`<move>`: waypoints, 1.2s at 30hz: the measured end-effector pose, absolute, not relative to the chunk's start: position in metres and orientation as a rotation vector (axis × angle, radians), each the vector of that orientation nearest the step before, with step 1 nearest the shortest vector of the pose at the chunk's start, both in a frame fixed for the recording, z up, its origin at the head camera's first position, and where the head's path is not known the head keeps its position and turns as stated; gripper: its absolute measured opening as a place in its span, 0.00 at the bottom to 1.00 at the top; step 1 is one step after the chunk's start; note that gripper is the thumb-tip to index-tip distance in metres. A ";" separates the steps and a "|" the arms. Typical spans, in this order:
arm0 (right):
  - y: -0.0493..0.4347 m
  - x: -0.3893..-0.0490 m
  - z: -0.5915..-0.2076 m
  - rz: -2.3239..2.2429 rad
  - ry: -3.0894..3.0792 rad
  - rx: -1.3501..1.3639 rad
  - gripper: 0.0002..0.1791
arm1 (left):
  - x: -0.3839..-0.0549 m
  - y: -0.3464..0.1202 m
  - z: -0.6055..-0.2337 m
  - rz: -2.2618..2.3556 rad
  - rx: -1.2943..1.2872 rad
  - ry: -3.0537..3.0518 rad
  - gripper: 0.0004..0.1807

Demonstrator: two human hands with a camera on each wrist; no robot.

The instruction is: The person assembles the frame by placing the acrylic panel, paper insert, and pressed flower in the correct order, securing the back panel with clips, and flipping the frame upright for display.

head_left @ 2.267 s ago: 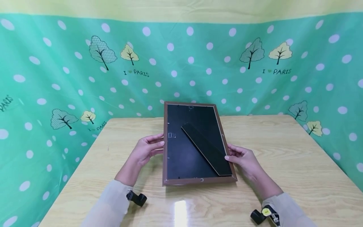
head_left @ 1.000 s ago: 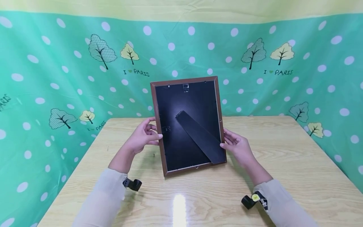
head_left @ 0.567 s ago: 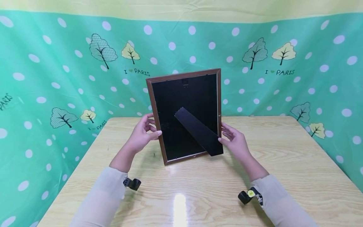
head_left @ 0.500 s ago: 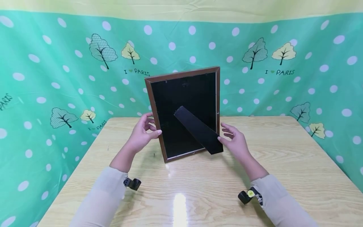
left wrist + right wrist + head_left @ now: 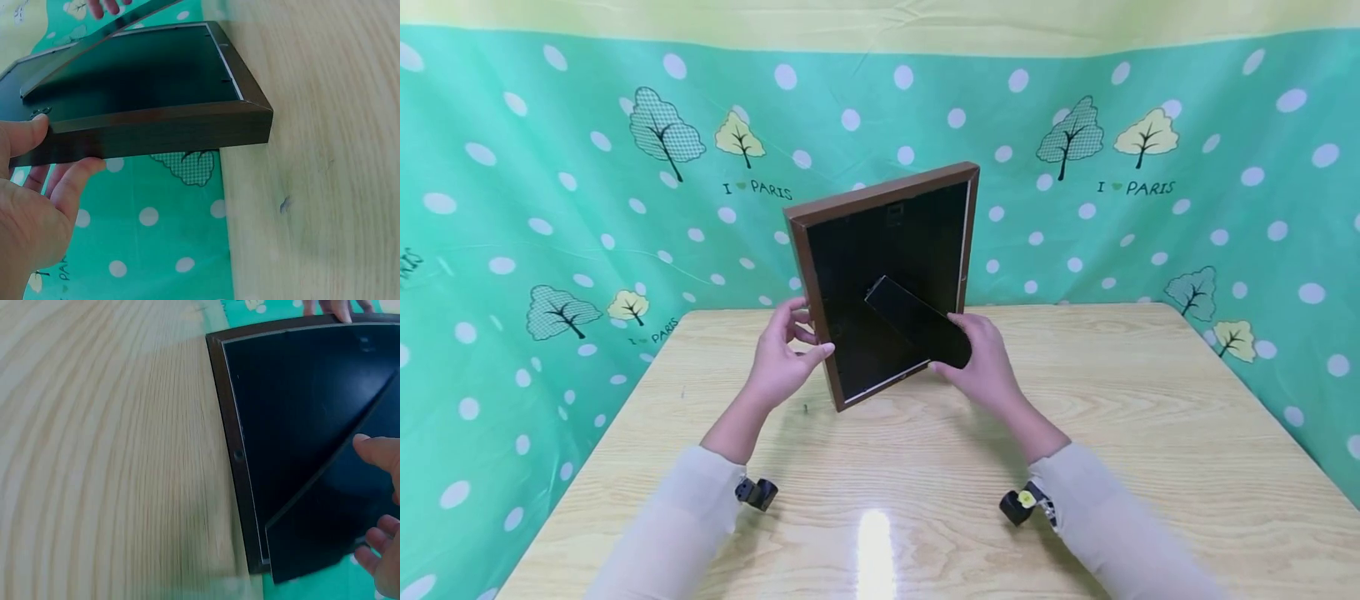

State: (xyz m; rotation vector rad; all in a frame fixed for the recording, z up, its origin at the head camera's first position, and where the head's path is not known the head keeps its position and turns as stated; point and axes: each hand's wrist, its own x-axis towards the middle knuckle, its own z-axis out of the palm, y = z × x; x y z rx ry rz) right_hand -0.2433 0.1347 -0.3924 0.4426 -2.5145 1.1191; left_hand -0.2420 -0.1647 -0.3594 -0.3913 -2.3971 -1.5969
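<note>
A picture frame (image 5: 857,350) with a brown rim and black back stands tilted over the table, its back towards me. My left hand (image 5: 778,362) holds its left edge, thumb on the rim and fingers along the side. In the left wrist view the frame (image 5: 162,128) shows its thick brown side. A black easel stand (image 5: 917,321) slants down across the back, swung out from it. My right hand (image 5: 988,367) grips this stand near its lower end, thumb at one edge and fingers at the other. The frame's front is hidden.
Beneath is a light wood-grain table (image 5: 1112,400) with a bright light reflection near me. A green dotted cloth (image 5: 917,108) printed with trees hangs behind it and along both sides.
The frame has risen from lying nearly flat to a steep tilt and turned a little. Its stand has swung out. My right hand has moved left from the frame's edge onto the stand.
</note>
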 end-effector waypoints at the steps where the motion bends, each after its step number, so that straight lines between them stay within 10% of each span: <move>1: 0.131 -0.244 -0.393 1.086 -2.522 0.429 0.42 | -0.241 -0.164 -0.360 -1.590 -0.395 -2.401 0.37; 20: 0.118 -0.256 -0.403 0.798 -2.481 0.365 0.47 | -0.237 -0.155 -0.361 -1.507 -0.422 -2.417 0.38; 36: 0.201 -0.239 -0.395 1.608 -2.585 0.516 0.12 | -0.239 -0.155 -0.366 -1.354 -0.674 -2.333 0.32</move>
